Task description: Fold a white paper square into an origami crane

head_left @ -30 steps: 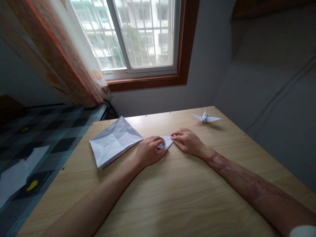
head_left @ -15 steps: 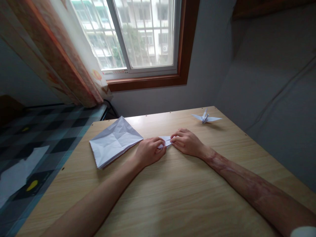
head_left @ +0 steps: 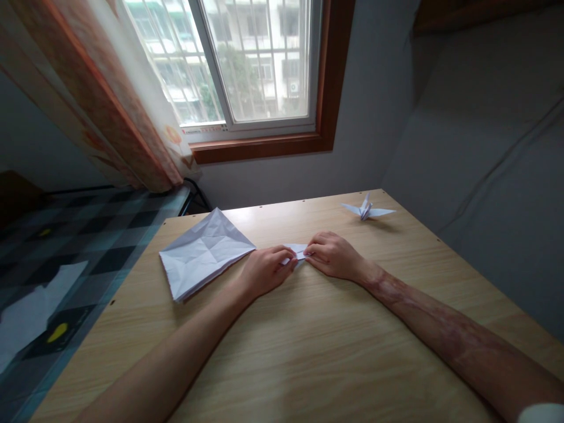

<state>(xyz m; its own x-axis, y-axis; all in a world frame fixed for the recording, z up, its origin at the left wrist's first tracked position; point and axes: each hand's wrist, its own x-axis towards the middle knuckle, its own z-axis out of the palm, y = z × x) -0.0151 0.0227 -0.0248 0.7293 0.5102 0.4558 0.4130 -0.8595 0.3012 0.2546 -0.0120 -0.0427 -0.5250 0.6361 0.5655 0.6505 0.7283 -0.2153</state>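
Observation:
A small piece of folded white paper lies at the middle of the wooden table, largely covered by my fingers. My left hand pinches its left part, thumb and fingertips closed together. On the other side my right hand grips the paper's right end with bent fingers. Left of my left hand rests a stack of creased white paper sheets, turned like a diamond. A finished paper crane stands beyond my right hand, its wings spread.
The wooden table reaches close to the wall below a barred window. A checked cloth covers a lower surface at the left, with loose white paper on it. An orange curtain hangs there.
My fingers have shifted very slightly on the folded paper, and a little more of a lower flap shows between them. The paper stack and the crane stay where they were.

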